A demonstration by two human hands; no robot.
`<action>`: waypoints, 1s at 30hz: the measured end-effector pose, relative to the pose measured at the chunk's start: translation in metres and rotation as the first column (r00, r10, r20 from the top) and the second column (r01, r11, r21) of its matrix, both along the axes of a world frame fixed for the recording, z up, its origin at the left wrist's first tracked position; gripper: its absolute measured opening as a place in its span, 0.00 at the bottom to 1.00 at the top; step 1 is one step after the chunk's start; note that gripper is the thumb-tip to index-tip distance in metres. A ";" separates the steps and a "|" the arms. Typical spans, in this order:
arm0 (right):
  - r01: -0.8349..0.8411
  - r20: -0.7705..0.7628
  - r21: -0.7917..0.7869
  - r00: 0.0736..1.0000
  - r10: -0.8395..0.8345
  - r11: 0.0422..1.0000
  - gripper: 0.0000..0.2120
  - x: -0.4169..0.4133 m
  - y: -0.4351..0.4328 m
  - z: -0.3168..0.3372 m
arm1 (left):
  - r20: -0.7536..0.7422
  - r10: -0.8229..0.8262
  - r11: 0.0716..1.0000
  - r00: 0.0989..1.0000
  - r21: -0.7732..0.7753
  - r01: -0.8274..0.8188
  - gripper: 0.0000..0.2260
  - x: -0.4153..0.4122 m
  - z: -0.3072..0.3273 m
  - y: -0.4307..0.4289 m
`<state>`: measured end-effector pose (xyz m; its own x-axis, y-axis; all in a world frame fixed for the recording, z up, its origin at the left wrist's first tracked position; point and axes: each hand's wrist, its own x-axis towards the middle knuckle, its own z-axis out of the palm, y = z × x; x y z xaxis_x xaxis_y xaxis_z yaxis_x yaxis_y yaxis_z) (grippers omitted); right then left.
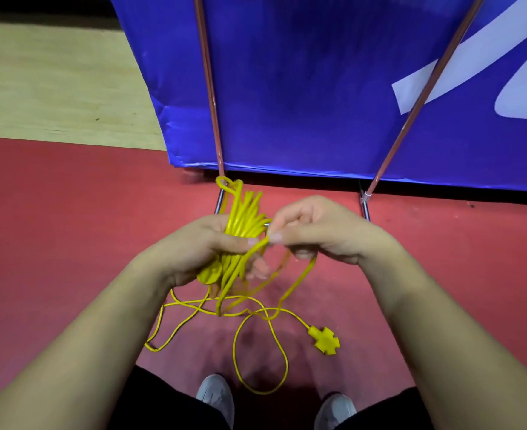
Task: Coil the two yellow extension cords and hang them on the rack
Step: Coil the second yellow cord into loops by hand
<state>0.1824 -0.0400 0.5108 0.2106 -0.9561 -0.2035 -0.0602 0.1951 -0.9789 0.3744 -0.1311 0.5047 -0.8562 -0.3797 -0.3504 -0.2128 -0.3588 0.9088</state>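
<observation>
Cord fills the person's left hand [203,246]: a bundle of yellow loops [243,221], gathered side by side and gripped around the middle, thumb pressed across the front so the turns cannot slide apart. The bundle stands roughly upright, its top bends rising above the fist toward the foot of the blue banner [318,88]. One small loop at the very top sits right against the lower end of the left metal pole [215,144]; I cannot tell whether it is hooked there or only passes in front.

The right hand [321,231] is just beside the left, thumb and forefinger pinching a single strand [256,248] that runs diagonally across the bundle. Held so, it looks to me like feeding the next turn onto the coil (or perhaps wrapping the strand around it to bind it; the angle allows either). Something small and metallic glints at the right fingertips, too small to name.

The remaining cord is loose. It drops below both hands and wanders over the red floor [54,228] in thin, tangled loops that cross one another, ending at a cross-shaped yellow multi-socket [324,339] lying flat, well apart from the hands. The cord looks slim and limp, glossy plastic. Grey shoes [215,395] stand just behind the lowest loop. By my judgement this coil is more than half wound. Whether both cords are present in this tangle I cannot say.
</observation>
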 end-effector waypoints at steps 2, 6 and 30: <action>0.146 0.066 -0.028 0.987 -0.144 0.989 0.03 -0.014 -0.001 -0.012 | -0.062 0.026 0.994 0.998 0.104 -0.019 0.03 0.001 0.003 -0.002; 0.175 -0.157 0.009 0.973 -0.172 0.984 0.04 -0.044 0.007 -0.054 | -0.176 0.147 0.940 0.973 0.333 -0.082 0.13 0.006 0.003 -0.014; 0.031 -0.549 -0.018 0.835 -0.036 0.999 0.10 -0.033 0.006 -0.048 | -0.158 0.277 0.917 0.948 0.337 -0.212 0.07 0.010 0.007 -0.021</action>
